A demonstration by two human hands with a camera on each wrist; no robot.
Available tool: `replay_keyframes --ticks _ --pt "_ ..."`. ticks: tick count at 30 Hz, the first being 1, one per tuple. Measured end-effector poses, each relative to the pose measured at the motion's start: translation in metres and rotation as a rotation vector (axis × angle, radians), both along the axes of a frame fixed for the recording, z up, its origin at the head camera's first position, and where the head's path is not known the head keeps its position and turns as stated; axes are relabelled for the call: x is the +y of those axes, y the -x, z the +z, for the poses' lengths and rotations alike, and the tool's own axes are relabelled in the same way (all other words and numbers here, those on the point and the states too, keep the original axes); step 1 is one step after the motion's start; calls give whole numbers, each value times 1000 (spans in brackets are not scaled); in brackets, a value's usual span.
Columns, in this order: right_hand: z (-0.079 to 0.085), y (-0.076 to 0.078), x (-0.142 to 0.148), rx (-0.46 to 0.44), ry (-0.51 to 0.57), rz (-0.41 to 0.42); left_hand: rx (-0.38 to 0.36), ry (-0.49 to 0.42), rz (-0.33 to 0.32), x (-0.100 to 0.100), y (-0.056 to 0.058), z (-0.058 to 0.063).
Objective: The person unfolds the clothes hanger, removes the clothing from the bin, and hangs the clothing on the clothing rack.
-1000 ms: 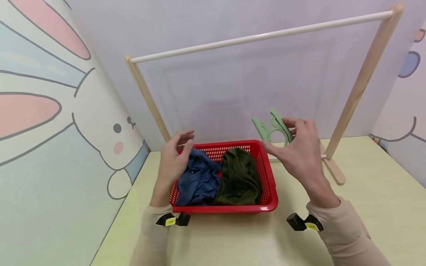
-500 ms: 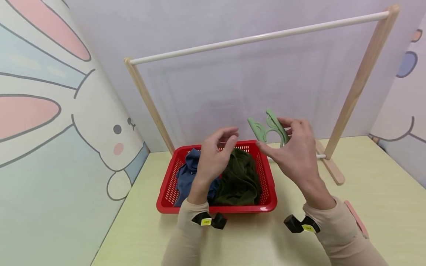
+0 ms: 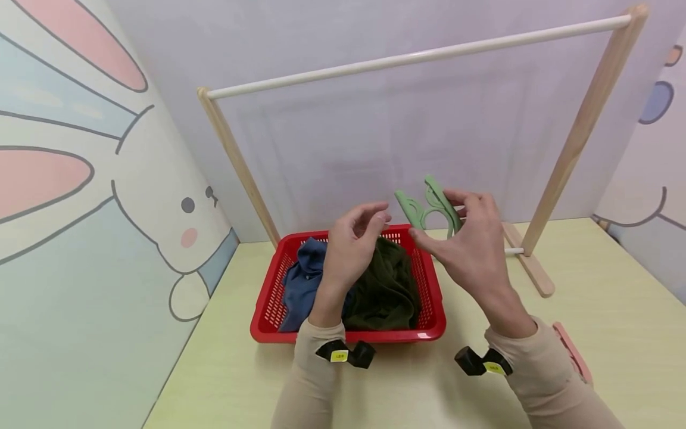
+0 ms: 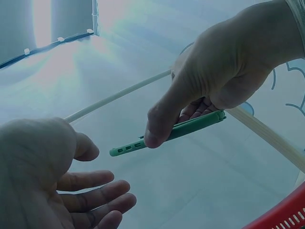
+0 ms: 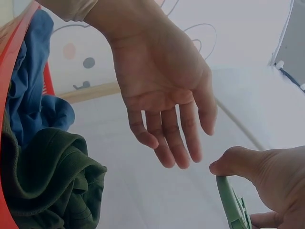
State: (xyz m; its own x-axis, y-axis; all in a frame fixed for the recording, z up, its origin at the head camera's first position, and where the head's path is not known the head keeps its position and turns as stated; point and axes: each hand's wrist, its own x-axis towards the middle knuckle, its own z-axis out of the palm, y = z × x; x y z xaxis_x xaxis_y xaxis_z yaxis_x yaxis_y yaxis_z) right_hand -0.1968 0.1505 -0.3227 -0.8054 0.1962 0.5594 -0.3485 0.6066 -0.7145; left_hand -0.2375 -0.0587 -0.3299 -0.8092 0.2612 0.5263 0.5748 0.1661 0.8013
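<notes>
Head view: I see blue cloth (image 3: 302, 298) in the red basket (image 3: 386, 336), the left hand (image 3: 348, 244) raised over it, fingers relaxed, then the green hanger (image 3: 441, 201) — pinched in the right hand (image 3: 476, 253), its farther fingers partly hidden.

We saw a light green hanger (image 3: 442, 201), a red basket (image 3: 375, 337), a blue cloth (image 3: 301, 298) and a dark green cloth (image 3: 393, 292). We found the rail (image 3: 418, 58) white, the posts (image 3: 584, 131) pale tan, the table (image 3: 214, 357) pale yellow and the sleeves (image 3: 541, 369) beige. We noted black straps (image 3: 498, 359), yellow labels (image 3: 339, 356), a pink strip (image 3: 572, 351), a lilac back wall (image 3: 332, 149) and a white, grey-outlined rabbit (image 3: 152, 211) with pink ears (image 3: 43, 183) on pale blue.
</notes>
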Motion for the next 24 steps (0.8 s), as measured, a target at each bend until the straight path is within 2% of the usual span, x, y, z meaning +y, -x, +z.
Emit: replay_keyframes --ticks 5,10,17,24 --pt "-1 -2 0 8 -4 -1 -42 -33 11 2 -3 1" --pt "-6 -2 -4 38 -23 21 -61 -22 11 10 -5 -2" --pt "-11 -2 -12 46 -59 32 -40 -33 63 16 -6 -4" --pt "-14 -1 -17 47 -62 37 -14 -65 71 16 -4 -5"
